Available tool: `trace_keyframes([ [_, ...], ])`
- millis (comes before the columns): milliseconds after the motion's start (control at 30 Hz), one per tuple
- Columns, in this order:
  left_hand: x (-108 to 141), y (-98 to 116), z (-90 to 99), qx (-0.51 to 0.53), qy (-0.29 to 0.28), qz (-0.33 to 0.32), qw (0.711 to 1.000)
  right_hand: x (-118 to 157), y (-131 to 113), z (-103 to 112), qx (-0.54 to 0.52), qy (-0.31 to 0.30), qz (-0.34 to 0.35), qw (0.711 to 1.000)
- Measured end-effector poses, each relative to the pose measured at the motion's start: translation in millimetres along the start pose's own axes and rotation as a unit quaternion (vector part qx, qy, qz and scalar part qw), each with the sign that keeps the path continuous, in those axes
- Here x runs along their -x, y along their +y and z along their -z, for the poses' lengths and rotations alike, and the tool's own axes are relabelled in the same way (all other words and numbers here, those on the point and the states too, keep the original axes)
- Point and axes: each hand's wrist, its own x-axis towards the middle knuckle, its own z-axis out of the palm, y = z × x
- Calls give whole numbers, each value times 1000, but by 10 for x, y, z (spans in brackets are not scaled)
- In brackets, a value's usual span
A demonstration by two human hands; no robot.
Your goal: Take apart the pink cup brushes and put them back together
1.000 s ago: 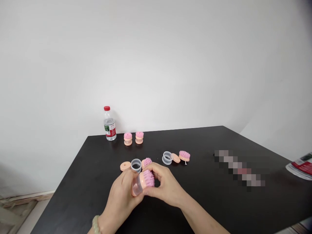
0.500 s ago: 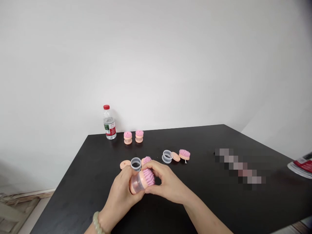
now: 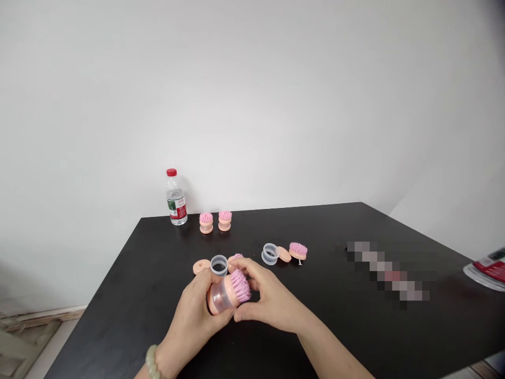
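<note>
Pink-bristled scrub brush (image 3: 229,292) with a clear cylindrical body, held in both hands just above the black tabletop (image 3: 118,321), bristles angled up and to the right. Hands together and clamped on it: left hand (image 3: 192,305) cupped around the clear body and peach base, right hand (image 3: 272,302) closed over the bristle end, its fingers (image 3: 249,273) curving over the top. Pale green bead bracelet (image 3: 152,362) on the left wrist.

Just past the hands, a grey-rimmed clear ring (image 3: 219,265) with a peach disc (image 3: 201,267) touching its left side. Right behind the right hand's fingers, a pink brush head (image 3: 236,257), mostly hidden, apparently lying tilted. Farther right, a second grey-rimmed ring (image 3: 270,254) touching a second peach disc (image 3: 283,255), then a loose bristle head (image 3: 298,250) tilted beside it, a thin white pin (image 3: 300,262) under its edge.

Near the far table edge, an upright assembled brush (image 3: 205,222) just beside a matching upright brush (image 3: 224,221), with a red-capped water bottle (image 3: 176,199) to their left. Toward the right, a pixelated patch (image 3: 389,272) on the tabletop, and a glossy red-and-white packet (image 3: 487,268) at the table's right edge.
</note>
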Motion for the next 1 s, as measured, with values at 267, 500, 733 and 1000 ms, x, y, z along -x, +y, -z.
trace_keyframes([
  [267, -22, 43, 112, 274, -174, 142, 935, 25, -48, 54, 21, -7, 27, 999],
  [500, 34, -123, 121, 466, -390, 224, 762, 105, -163, 26, -18, -73, 245, 967],
  [733, 60, -122, 585, 429, -315, 166, 830, 119, -141, 125, -142, 1, 181, 973],
  [1000, 115, -138, 1082, 449, -46, -35, 892, -453, -306, -393, 64, 1, 80, 995],
])
